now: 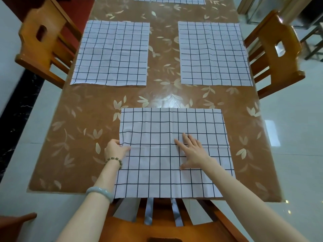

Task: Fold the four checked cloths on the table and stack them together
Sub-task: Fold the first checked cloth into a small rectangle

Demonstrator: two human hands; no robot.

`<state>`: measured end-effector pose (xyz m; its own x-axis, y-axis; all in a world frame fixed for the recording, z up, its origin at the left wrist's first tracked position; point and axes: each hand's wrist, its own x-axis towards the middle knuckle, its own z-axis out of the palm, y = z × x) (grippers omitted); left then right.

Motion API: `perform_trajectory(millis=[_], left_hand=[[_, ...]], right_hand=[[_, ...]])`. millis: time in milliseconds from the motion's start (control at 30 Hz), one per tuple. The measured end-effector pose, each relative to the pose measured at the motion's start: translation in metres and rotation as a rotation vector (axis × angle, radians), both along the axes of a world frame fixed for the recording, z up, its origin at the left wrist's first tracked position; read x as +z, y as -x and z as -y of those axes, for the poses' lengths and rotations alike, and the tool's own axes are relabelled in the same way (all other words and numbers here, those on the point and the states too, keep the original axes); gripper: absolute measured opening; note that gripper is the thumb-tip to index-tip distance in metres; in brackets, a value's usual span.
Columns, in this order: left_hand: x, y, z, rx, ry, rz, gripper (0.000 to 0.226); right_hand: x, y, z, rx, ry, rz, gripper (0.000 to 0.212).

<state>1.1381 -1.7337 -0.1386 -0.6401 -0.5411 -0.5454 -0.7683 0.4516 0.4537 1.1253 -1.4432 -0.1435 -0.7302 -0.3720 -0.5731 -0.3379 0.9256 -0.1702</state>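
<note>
Left grip: the left edge of the near cloth is being pinched by the left hand. The thumb is lying on top of the fabric and the other fingers are curled at the edge. Whether they are tucked under it cannot be told.
Right grip: nothing is being held. The right hand is being pressed flat on the middle of the same cloth, fingers straight and spread, thumb pointing back toward the near edge.
Near cloth: is being kept flat and unfolded at the near end of the table, roughly centred, with its near edge lying at the table's near edge. One faint crease is running across it at the level of the hands, another lengthwise down its middle.
Left cloth: is lying flat and unfolded beyond the near cloth, along the table's left side.
Right cloth: is lying flat and unfolded opposite it, along the table's right side, with a strip of bare table between the two.
Far cloth: is being cut off by the top of the frame, with only its near edge in view.
Spacing: all four cloths are lying apart, none touching another.
Left arm: a bead bracelet is being worn at the wrist, and a pale green bangle further up the forearm.
Chairs: a left chair and a right chair, both wooden, are standing at the long sides. A near chair is standing at the near end, below the arms.
</note>
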Motion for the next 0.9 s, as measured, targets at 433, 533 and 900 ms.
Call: perform_trajectory(millis=[433, 533, 900], left_hand=[[0.001, -0.003, 0.035, 0.006, -0.075, -0.09, 0.027], [-0.001, -0.001, 0.044, 0.012, -0.121, -0.084, 0.024], [0.0, 0.045, 0.044, 0.011, -0.105, -0.108, 0.033]], right_hand=[[0.0, 0.0, 0.005, 0.018, 0.037, 0.003, 0.114], [-0.001, 0.001, 0.005, -0.09, 0.168, 0.039, 0.107], [0.006, 0.053, -0.082, -0.601, 0.414, -0.145, 0.049]])
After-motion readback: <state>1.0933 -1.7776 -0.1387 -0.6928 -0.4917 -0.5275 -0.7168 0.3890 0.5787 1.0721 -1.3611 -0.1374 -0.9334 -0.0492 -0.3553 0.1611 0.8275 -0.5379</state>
